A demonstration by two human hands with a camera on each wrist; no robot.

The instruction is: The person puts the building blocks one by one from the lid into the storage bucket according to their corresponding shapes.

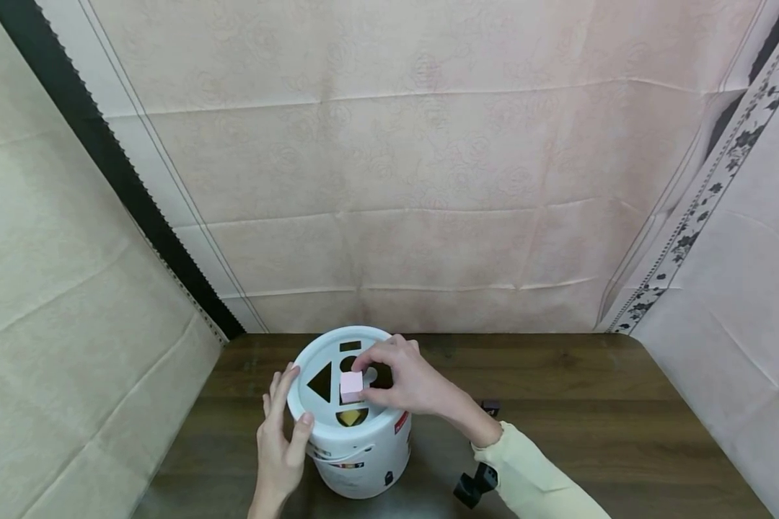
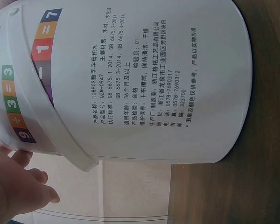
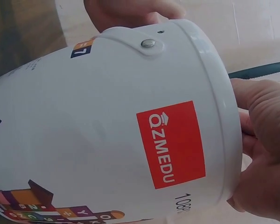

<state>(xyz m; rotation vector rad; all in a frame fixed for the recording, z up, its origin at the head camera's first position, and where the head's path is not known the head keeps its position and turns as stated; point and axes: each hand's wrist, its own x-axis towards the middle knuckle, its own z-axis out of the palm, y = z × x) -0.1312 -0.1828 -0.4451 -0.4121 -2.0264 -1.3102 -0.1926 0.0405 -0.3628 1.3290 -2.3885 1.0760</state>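
Observation:
A white bucket [image 1: 363, 470] stands upright on the table, capped by a pale lid [image 1: 313, 355] with several cut-out shapes. Over the middle of the lid, my right hand [image 1: 412, 378] pinches a pale pink cube [image 1: 350, 387] between thumb and fingers. It overlaps a cut-out in the head view. My left hand [image 1: 279, 441] rests against the left side of the lid, fingers extended and thumb at the front rim. Inside the half-round cut-out shows something yellow [image 1: 350, 417]. In the right wrist view a red label [image 3: 171, 144] marks the bucket; the cube is hidden there.
The brown wooden table [image 1: 545, 389] extends to the right of the bucket. Behind it hangs a pale cloth [image 1: 428, 180], with more cloth at both sides. Small black devices [image 1: 475, 486] appear by the right forearm. A white handle [image 2: 60, 126] hangs along the bucket's side.

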